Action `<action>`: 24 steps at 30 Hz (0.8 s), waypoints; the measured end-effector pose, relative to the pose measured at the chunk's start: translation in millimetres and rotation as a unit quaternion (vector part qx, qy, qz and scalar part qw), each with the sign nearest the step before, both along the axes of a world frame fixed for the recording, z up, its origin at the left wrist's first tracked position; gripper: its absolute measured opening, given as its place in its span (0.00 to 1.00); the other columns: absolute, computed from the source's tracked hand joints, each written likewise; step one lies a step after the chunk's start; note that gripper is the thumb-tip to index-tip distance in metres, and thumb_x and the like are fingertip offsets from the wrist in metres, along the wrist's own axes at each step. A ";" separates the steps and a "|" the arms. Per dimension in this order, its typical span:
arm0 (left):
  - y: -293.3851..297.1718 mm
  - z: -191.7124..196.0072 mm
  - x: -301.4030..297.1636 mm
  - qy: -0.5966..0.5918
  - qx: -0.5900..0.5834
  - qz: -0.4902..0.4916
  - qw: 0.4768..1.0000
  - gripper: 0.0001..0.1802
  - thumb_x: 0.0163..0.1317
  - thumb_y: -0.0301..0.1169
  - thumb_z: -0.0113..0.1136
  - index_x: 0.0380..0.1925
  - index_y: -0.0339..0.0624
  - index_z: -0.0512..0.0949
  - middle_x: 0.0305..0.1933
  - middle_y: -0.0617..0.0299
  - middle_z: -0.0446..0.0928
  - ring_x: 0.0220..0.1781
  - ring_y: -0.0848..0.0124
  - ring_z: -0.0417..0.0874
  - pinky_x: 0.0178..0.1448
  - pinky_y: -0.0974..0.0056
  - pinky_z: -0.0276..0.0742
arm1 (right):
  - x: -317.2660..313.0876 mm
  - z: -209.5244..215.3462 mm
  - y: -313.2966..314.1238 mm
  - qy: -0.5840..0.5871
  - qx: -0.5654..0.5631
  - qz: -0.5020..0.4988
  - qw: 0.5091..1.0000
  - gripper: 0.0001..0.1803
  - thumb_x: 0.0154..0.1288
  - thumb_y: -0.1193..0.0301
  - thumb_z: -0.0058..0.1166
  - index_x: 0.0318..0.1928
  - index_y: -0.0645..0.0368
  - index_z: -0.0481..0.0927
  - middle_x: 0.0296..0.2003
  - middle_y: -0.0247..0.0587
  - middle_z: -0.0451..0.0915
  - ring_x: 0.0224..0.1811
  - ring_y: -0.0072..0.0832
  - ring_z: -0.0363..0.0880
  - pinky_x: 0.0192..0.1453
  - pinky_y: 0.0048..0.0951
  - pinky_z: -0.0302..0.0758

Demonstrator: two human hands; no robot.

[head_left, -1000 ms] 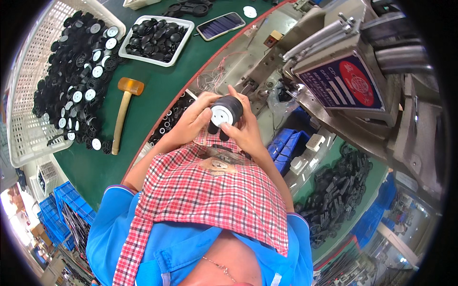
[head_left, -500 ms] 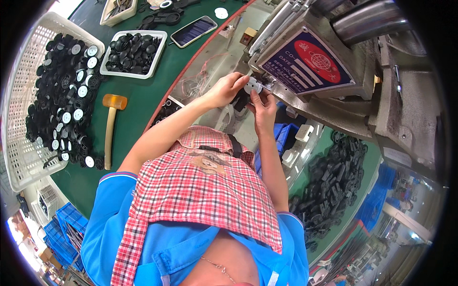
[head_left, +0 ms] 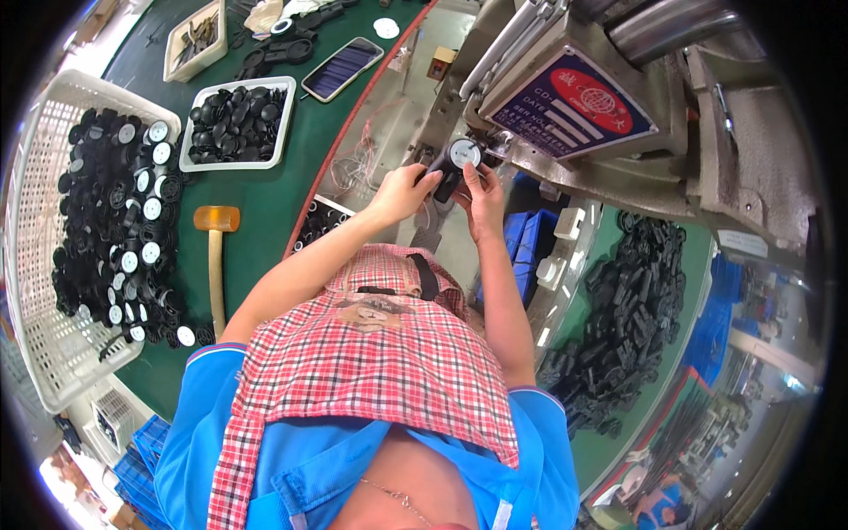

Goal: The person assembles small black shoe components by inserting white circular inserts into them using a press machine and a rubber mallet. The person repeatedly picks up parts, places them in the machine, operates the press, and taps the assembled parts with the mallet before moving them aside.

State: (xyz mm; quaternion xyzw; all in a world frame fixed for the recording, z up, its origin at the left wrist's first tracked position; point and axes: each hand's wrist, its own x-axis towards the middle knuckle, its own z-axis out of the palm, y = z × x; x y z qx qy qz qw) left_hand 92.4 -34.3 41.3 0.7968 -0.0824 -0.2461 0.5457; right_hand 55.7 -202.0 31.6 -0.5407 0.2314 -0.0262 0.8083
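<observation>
In front of the machine I hold a black plastic part with a pale round disc (head_left: 465, 153) set in its round end. Dark arms stick out from that end, down and to the left. My left hand (head_left: 405, 191) is closed, thumb and fingers pinching the left arm of the part. The right hand (head_left: 482, 200) is closed on its lower right side, with the thumb just under the disc. The fingers behind the part are hidden. Close beyond it stands the press-like machine (head_left: 512, 150) with metal tooling.
On the green table at left lie a mallet (head_left: 215, 256), a white tray of black caps (head_left: 288, 106), a phone (head_left: 344, 69) and a white basket (head_left: 26, 221) of black pieces with discs. Dark parts (head_left: 632, 309) are heaped at right, beside blue bins (head_left: 533, 252).
My left hand has slid down and left off the disc onto the part's arm. The disc now faces up in full view. The whole view has shifted slightly.
</observation>
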 end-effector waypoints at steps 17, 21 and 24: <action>-13.6 -1.0 11.3 -0.107 0.111 0.001 0.988 0.26 0.64 0.51 0.57 0.28 0.34 0.81 0.23 0.47 0.80 0.31 0.51 0.84 0.39 0.52 0.76 | -35.1 -56.4 -16.8 0.063 -0.069 0.017 0.995 0.18 0.70 0.63 0.55 0.52 0.63 0.76 0.43 0.41 0.80 0.41 0.30 0.82 0.44 0.31 0.80; -14.7 -1.4 8.4 -0.131 0.095 0.006 0.987 0.26 0.65 0.50 0.56 0.26 0.35 0.80 0.21 0.50 0.79 0.27 0.55 0.83 0.36 0.53 0.75 | -26.3 -63.2 -22.1 0.053 -0.121 0.004 0.991 0.16 0.70 0.63 0.55 0.49 0.62 0.78 0.37 0.36 0.81 0.34 0.22 0.81 0.38 0.25 0.78; -10.7 9.8 8.8 -0.099 0.022 -0.011 0.995 0.22 0.69 0.45 0.53 0.29 0.34 0.79 0.20 0.57 0.77 0.22 0.66 0.79 0.32 0.59 0.75 | -15.7 -78.7 -36.0 0.050 -0.185 -0.006 0.981 0.14 0.69 0.64 0.56 0.45 0.62 0.80 0.34 0.34 0.81 0.33 0.22 0.80 0.37 0.24 0.77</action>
